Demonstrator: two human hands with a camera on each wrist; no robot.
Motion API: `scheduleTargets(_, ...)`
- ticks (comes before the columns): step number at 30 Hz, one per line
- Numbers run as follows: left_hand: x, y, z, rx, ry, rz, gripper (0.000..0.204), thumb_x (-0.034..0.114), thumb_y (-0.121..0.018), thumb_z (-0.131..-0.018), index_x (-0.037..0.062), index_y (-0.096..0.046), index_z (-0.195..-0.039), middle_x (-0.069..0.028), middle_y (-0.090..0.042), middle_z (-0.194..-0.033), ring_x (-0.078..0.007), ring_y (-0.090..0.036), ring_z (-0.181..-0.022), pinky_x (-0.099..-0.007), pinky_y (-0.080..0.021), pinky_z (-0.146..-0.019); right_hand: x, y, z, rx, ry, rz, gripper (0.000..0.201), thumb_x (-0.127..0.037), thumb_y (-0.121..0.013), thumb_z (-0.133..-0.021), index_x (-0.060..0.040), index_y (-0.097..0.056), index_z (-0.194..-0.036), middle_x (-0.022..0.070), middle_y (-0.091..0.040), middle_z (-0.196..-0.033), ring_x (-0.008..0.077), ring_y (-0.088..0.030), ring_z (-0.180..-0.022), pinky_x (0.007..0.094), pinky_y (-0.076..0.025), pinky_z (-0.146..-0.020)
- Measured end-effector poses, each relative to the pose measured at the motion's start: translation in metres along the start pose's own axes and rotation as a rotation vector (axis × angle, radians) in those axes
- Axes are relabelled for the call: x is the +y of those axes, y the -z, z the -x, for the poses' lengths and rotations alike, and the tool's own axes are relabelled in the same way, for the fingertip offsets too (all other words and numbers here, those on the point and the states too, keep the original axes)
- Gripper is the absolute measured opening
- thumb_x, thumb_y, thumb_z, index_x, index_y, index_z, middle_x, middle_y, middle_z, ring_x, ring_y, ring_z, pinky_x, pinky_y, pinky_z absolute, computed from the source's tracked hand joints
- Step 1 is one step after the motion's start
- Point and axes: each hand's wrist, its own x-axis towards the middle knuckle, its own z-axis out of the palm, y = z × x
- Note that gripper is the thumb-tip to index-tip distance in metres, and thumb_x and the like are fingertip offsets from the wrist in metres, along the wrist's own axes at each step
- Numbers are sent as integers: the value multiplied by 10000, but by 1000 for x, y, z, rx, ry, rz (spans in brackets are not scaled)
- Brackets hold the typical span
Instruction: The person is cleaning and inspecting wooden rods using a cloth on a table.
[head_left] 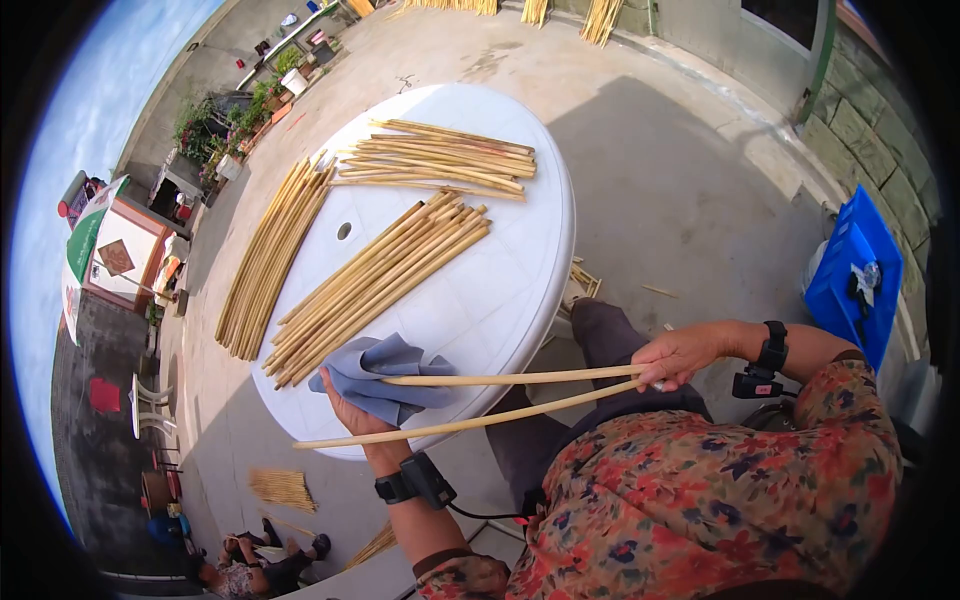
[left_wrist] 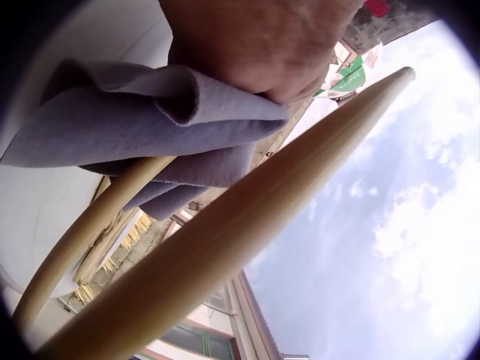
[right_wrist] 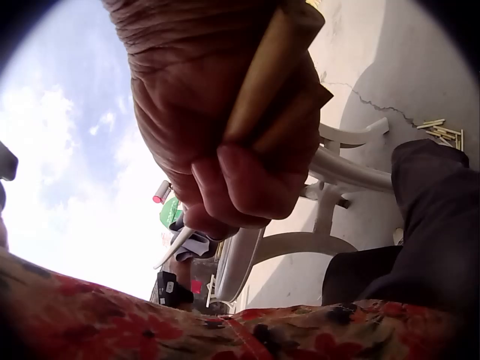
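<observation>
My right hand (head_left: 677, 356) grips the near ends of two long, peeled pale sticks; in the right wrist view its fingers (right_wrist: 259, 184) curl round the cut stick ends (right_wrist: 274, 71). My left hand (head_left: 352, 412) holds a folded grey-blue cloth (head_left: 372, 372) at the table's near edge. The upper stick (head_left: 520, 377) runs into the cloth, which hides its far end. Below it, the lower stick (head_left: 500, 418) passes outside the cloth, its tip reaching beyond my left wrist. Up close in the left wrist view, the cloth (left_wrist: 157, 120) bunches under the palm.
On the round white table (head_left: 520, 290) lie three stick groups: a left bundle (head_left: 275, 260), a far pile (head_left: 440, 158) and a middle pile (head_left: 375, 285). A blue container (head_left: 855, 275) stands at right. Another person (head_left: 255, 570) sits at lower left near sticks on the ground (head_left: 282, 488).
</observation>
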Motion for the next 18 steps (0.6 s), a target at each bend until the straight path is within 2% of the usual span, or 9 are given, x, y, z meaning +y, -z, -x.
scheduleTargets(1, 2, -1, -2, -3, 3, 3, 419, 391, -452, -878, 42, -475, -1109, -132, -531, -1085, -250, -511, -1001, -384, -418, -899, 3, 2, 10, 5, -1, 0, 354, -415, -444, -886, -81, -540, -955, -43, -429, -633, 29, -384, -527, 179, -318, -458)
scheduleTargets(3, 9, -8, 0, 104, -358, -450, 414, 352, -485, -866, 29, -453, -1124, -128, -529, -1081, -223, -500, -1015, -397, -413, -900, 6, 4, 28, 21, -16, 25, 338, -399, -458, -885, -80, -542, -956, -46, -428, -629, 27, -375, -518, 181, -310, -453)
scheduleTargets(4, 16, -15, 9, 86, -646, -985, 415, 290, -509, -853, 22, -420, -1156, -135, -532, -1061, -212, -523, -986, -399, -456, -849, 15, 7, 41, 25, -22, 24, 338, -399, -458, -885, -80, -542, -956, -46, -428, -629, 27, -375, -518, 181, -310, -453)
scheduleTargets(5, 44, 25, -9, 157, -293, -466, 437, 270, -499, -853, 13, -387, -1189, -160, -531, -1070, -259, -554, -951, -412, -497, -798, 26, 13, 56, 115, -65, -16, 325, -386, -463, -887, -80, -542, -960, -48, -426, -628, 23, -367, -512, 175, -304, -448)
scheduleTargets(6, 63, 55, -15, 177, -293, -540, 443, 288, -487, -861, 5, -387, -1186, -185, -521, -1093, -297, -579, -910, -420, -520, -769, 32, 18, 67, 209, -104, -56, 313, -374, -469, -888, -79, -542, -963, -49, -423, -628, 19, -359, -506, 169, -299, -443)
scheduleTargets(10, 65, 29, 5, 383, -310, -269, 378, 255, -457, -892, -19, -411, -1148, -185, -538, -1042, -292, -586, -872, -401, -522, -763, 24, 22, 83, 448, -67, -335, 294, -351, -470, -892, -76, -536, -973, -47, -423, -633, 10, -342, -498, 154, -285, -431)
scheduleTargets(12, 41, 41, 2, 343, -452, -705, 351, 243, -472, -892, -25, -440, -1117, -136, -549, -961, -261, -578, -846, -377, -504, -761, 15, 29, 59, 674, 177, -265, 272, -332, -458, -899, -82, -529, -978, -45, -434, -645, -1, -328, -493, 139, -267, -419)
scheduleTargets(15, 1, 49, 6, 224, -509, -1212, 247, 186, -549, -858, -33, -515, -968, -80, -564, -850, -209, -561, -724, -324, -459, -658, -13, 46, 21, 765, 211, -142, 264, -309, -441, -906, -68, -513, -988, -34, -455, -656, 19, -357, -508, 162, -303, -436)
scheduleTargets(18, -23, 39, 27, 47, -699, -1761, 280, 192, -616, -787, -36, -516, -916, -198, -555, -822, -354, -536, -700, -377, -433, -627, -43, 71, -11, 906, 305, 206, 258, -272, -448, -898, -38, -497, -997, -17, -467, -674, 56, -414, -576, 195, -367, -516)
